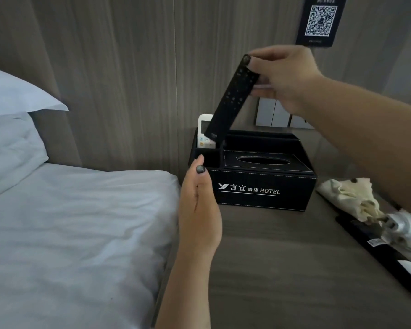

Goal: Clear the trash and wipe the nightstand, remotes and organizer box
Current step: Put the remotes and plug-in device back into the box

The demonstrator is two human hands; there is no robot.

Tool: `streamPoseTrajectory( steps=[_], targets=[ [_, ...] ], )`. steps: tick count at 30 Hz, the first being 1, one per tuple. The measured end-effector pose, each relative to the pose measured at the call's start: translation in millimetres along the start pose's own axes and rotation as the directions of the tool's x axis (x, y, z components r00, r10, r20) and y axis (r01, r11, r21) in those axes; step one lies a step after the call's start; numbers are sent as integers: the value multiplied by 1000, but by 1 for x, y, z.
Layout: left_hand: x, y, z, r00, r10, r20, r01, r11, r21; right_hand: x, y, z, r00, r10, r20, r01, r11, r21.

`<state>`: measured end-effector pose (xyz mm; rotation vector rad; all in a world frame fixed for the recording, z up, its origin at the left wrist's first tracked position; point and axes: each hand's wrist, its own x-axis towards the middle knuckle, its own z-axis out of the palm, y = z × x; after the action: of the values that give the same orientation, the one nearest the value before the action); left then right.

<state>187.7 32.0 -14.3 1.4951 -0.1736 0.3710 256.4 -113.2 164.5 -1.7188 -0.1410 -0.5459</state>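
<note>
Two hands at the organizer box (261,186), far on the nightstand (282,257). Right hand (285,77) pinches black remote (230,100) by its top, lower end over the box's far-left slot beside white remote (205,131). Left hand (199,210), fingers straight, touches the box's left side.

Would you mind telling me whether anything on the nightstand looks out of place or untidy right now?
Yes. A crumpled stained cloth and a small silvery item lie loose at the right edge of the nightstand, partly over a flat black strip. The organizer box looks square and undamaged.
</note>
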Motion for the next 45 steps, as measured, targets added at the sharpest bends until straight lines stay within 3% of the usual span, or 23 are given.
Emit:
streamPoseTrajectory(
  steps=[4, 8, 13, 20, 27, 32, 36, 38, 45],
  targets=[
    [1, -15, 5, 985, -62, 161, 21, 970, 242, 30, 26, 27, 989, -130, -67, 126, 990, -61],
    [0, -29, 9, 958, -129, 256, -8, 881, 474, 49, 55, 48, 993, -119, -17, 118, 991, -57],
    [1, -33, 10, 956, -98, 276, -65, 847, 528, 60, 69, 56, 995, -99, -16, 99, 995, -13],
    [1, -34, 12, 947, -106, 303, -71, 852, 519, 56, 66, 51, 982, -66, 176, 94, 983, -156],
    [1, -36, 10, 939, -102, 330, -140, 762, 633, 33, 121, 76, 981, -23, 191, 74, 962, -262],
    [2, -37, 10, 937, -99, 336, -138, 778, 613, 31, 141, 80, 955, -216, 202, 287, 841, -458],
    [2, -37, 11, 935, -101, 340, -125, 803, 583, 32, 143, 72, 848, -455, 271, 497, 505, -705],
    [2, -37, 11, 935, -97, 341, -127, 806, 578, 30, 145, 69, 834, -436, 338, 519, 411, -749],
    [2, -32, 12, 927, -106, 361, -149, 777, 612, 23, 141, 65, 855, -210, 474, 517, 279, -809]
  ],
)
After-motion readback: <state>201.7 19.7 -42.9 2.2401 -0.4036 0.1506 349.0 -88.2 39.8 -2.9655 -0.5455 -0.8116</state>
